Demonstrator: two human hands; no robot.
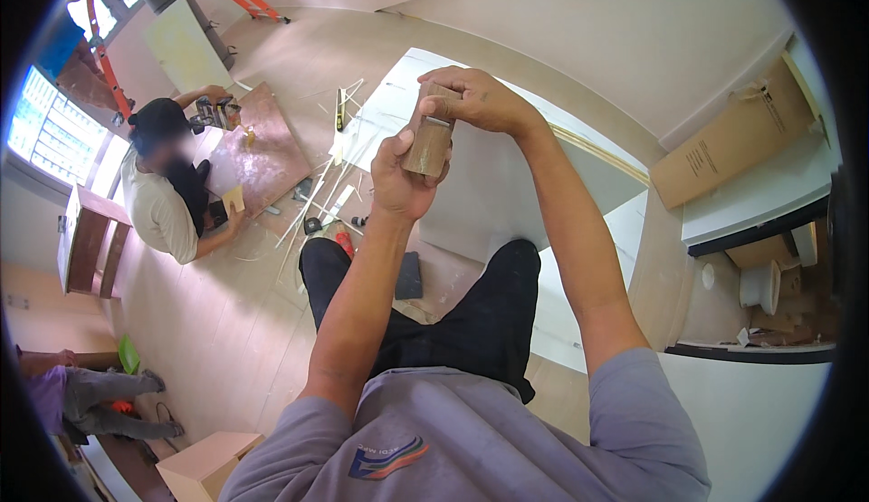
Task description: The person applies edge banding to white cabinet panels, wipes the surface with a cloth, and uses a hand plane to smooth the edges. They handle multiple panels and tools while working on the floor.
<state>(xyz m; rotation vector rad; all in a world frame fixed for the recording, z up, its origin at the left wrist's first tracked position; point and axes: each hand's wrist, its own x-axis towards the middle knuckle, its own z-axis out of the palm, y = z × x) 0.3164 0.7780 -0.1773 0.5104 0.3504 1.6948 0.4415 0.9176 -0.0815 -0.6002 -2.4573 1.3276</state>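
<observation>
Both my hands are raised in front of me around a small brown wooden block [428, 143]. My left hand [398, 181] grips its lower part from the left, thumb up along its side. My right hand [475, 96] curls over its top end, fingers closed on it. Part of the block is hidden under my fingers. Below the hands lie my legs in black shorts [471, 312], over a floor with a large white board [489, 176].
A person in a beige shirt [163, 203] crouches at the left over a reddish-brown panel [262, 153] with a power tool. Thin white strips [317, 199] and small tools litter the floor. A cardboard box [733, 135] leans at the right wall. Another person's legs [100, 402] show at lower left.
</observation>
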